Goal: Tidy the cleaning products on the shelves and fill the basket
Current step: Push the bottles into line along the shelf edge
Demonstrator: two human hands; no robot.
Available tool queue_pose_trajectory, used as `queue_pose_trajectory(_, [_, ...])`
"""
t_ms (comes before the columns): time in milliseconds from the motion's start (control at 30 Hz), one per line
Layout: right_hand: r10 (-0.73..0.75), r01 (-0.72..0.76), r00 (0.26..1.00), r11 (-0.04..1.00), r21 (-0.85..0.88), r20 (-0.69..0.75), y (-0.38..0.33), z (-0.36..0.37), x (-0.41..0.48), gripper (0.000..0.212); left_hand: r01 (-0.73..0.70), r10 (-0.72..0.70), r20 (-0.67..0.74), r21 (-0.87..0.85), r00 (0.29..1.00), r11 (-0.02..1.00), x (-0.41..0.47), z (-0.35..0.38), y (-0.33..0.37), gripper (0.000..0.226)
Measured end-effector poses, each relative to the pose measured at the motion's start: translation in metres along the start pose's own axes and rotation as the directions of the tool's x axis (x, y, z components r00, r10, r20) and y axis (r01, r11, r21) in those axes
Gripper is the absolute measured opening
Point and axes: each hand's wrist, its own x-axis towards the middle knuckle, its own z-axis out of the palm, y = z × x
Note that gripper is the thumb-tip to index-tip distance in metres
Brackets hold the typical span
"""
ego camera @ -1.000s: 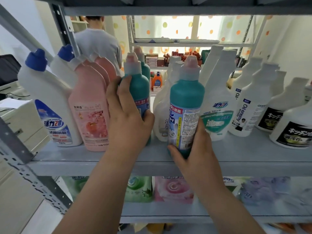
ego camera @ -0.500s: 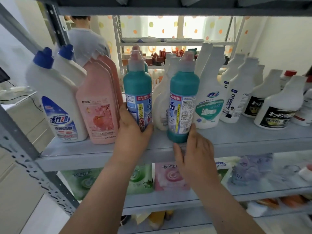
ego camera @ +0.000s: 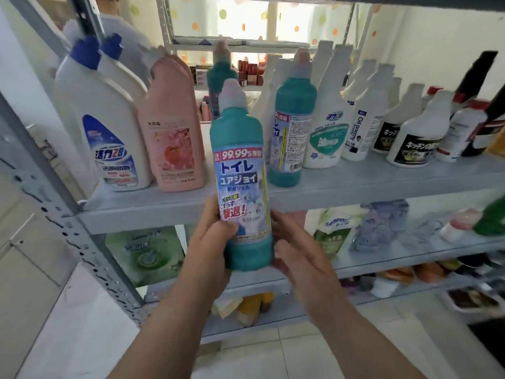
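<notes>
Now three teal bottles show: the held bottle (ego camera: 240,170), upright, pale-capped, with a blue-white label under a red band; a second bottle (ego camera: 291,132) on the shelf (ego camera: 355,184) up-right of the grip; and a third bottle (ego camera: 218,77) farther behind. The left hand (ego camera: 216,239) wraps the held bottle's lower body, and the right hand (ego camera: 300,253) lays loose, spread fingers against its base. Half a second ago it stood on the shelf.

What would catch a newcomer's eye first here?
A teal bottle with a Japanese label, held before the shelf: the left hand grips its lower half, the right hand touches its base. Behind, a second teal bottle stands on the shelf, a pink bottle further left.
</notes>
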Motion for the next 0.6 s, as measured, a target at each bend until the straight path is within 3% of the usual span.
queue_pose_trajectory(67, [-0.006,0.007,1.000,0.994,0.108,-0.009,-0.001,0.015,-0.018,0.040,0.064,-0.064,0.003,-0.109,0.998,0.992,-0.019,-0.005,-0.010,0.052])
queue_pose_trajectory(133, [0.016,-0.012,0.999,0.990,0.141,-0.027,0.006,0.023,-0.030,0.039,0.078,-0.082,-0.036,-0.105,0.996,0.991,-0.035,-0.010,-0.022,0.052])
queue_pose_trajectory(200, [0.085,-0.072,0.994,0.983,0.170,-0.073,0.016,0.028,-0.038,0.038,0.040,-0.036,-0.076,0.048,0.996,0.998,-0.049,-0.013,-0.033,0.055])
queue_pose_trajectory(267, [0.208,-0.177,0.973,0.951,0.254,-0.102,0.022,0.030,-0.043,0.055,0.008,0.001,-0.040,0.224,0.999,0.974,-0.062,-0.010,-0.043,0.065])
queue_pose_trajectory(333, [0.240,-0.213,0.968,0.944,0.253,-0.079,0.023,0.028,-0.048,0.073,0.019,-0.021,0.002,0.290,1.000,0.957,-0.077,-0.004,-0.052,0.074])
queue_pose_trajectory(400, [0.256,-0.237,0.965,0.945,0.226,-0.059,0.018,0.021,-0.051,0.070,0.022,-0.029,0.020,0.298,0.999,0.954,-0.089,0.002,-0.061,0.072])
queue_pose_trajectory(500, [0.335,-0.317,0.942,0.889,0.330,0.001,0.017,0.001,-0.055,0.055,0.068,-0.035,-0.156,0.211,0.987,0.975,-0.090,0.008,-0.072,0.054])
queue_pose_trajectory(567, [0.325,-0.329,0.943,0.865,0.379,0.074,0.019,-0.012,-0.062,0.045,0.145,-0.125,-0.272,0.052,0.954,0.988,-0.088,0.016,-0.080,0.039])
queue_pose_trajectory(600, [0.298,-0.314,0.949,0.885,0.344,0.100,0.020,-0.016,-0.068,0.040,0.200,-0.213,-0.257,-0.074,0.943,0.977,-0.089,0.024,-0.086,0.039])
